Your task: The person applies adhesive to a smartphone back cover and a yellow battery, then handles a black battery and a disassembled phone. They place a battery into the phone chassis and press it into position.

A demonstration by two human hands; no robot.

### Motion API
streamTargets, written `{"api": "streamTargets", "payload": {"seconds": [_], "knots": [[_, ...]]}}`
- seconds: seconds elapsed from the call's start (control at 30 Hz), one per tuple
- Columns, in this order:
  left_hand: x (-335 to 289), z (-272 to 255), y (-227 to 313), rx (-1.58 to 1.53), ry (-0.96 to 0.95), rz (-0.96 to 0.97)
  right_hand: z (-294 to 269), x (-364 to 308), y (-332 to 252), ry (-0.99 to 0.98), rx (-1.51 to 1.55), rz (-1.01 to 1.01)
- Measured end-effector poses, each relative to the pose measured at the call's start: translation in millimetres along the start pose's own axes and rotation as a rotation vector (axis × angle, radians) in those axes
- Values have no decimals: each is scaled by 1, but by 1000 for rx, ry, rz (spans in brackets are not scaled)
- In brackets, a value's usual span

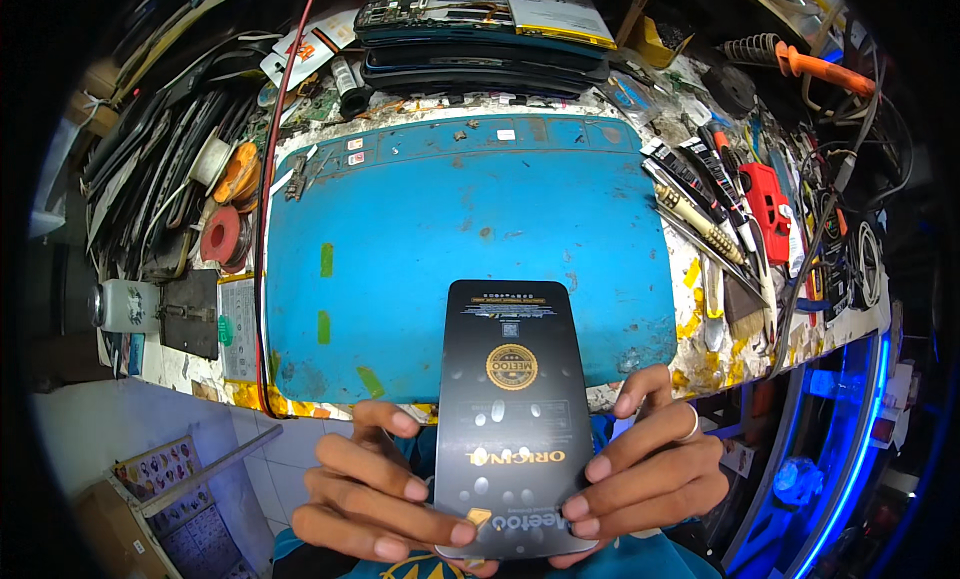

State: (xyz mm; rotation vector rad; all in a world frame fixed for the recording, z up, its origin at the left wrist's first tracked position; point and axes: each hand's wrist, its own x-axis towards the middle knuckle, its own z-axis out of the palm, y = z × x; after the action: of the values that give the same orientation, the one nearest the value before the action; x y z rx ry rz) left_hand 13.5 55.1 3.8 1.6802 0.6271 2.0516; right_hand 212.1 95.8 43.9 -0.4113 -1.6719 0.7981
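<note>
A black phone screen [516,419], slim with rounded corners, is held in front of me over the near edge of the blue mat [440,219]. Its glossy face bears gold and white print, upside down to me, and pale bubble-like spots of light. My left hand [385,489] grips its lower left edge, with the fingers pressed along the side. On the opposite edge my right hand [650,464], with a ring on one finger, holds the lower right side. Both thumbs are mostly hidden, and so is the underside of the screen.
Pens and tweezers [700,199] and a red tool [765,211] crowd the right side. Stacked phone parts [485,64] stand behind the mat. On the left lie solder spools [222,237] and dark panels [165,169]. A red cable [268,199] crosses the mat's left edge.
</note>
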Motion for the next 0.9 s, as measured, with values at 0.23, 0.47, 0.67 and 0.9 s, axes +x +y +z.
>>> {"api": "streamTargets", "payload": {"seconds": [0.23,0.47,0.67,0.9], "knots": [[8,-6,-8,62,-41,123,2,1,6,39,-9,-46],[24,-5,12,299,-188,-88,8,2,-4,20,-231,-47],[27,-8,18,297,-306,-95,0,-1,-7,-130,-263,-20],[11,-6,8,245,-238,95,4,-8,-2,-118,-339,-181]]}}
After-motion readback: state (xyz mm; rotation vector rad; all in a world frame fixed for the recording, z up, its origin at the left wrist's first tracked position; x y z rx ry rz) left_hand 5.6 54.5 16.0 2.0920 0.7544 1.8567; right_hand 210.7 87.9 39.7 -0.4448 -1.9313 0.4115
